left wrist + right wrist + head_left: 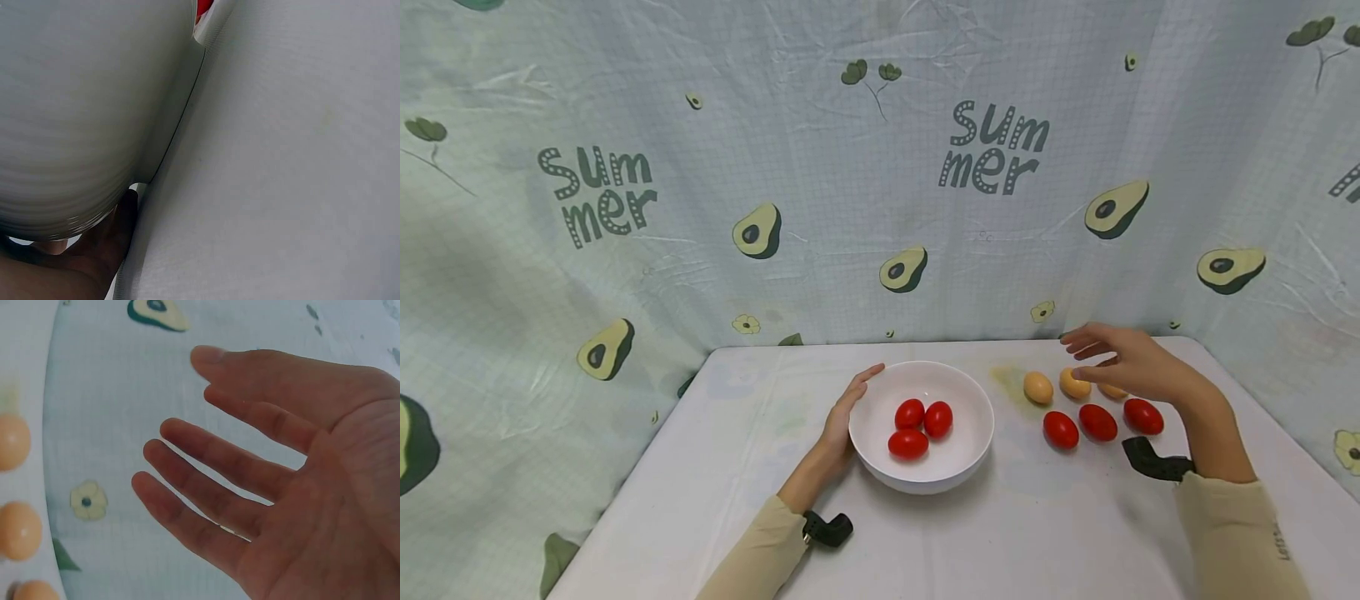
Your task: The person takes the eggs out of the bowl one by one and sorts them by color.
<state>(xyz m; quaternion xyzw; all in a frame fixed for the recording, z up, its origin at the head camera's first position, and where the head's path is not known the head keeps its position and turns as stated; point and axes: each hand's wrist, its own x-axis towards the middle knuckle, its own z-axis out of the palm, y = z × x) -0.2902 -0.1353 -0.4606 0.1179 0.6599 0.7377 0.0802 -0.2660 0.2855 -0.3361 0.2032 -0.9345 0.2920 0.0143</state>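
A white bowl (pixel 925 483) stands on the table with three red cherry tomatoes (pixel 907 444) inside. My left hand (pixel 842 417) rests against the bowl's left side, its fingers fairly straight along the outer wall. Seen from the left wrist, that hand (pixel 94 256) touches the bowl's ribbed side (pixel 87 112). Above the right end of the table hovers my right hand (pixel 1127 362), holding nothing, with fingers spread and lightly bent. Beneath and beside it are three yellow-orange oval fruits (pixel 1038 388), like cherry tomatoes, one partly hidden by the hand. Three more red cherry tomatoes (pixel 1098 422) lie in a row nearer me.
The white table (pixel 760 400) has its back edge along a hanging cloth (pixel 820 167) printed with avocados and lettering. The cloth also covers both sides. A faint yellow patch (pixel 1011 387) shows behind the fruits.
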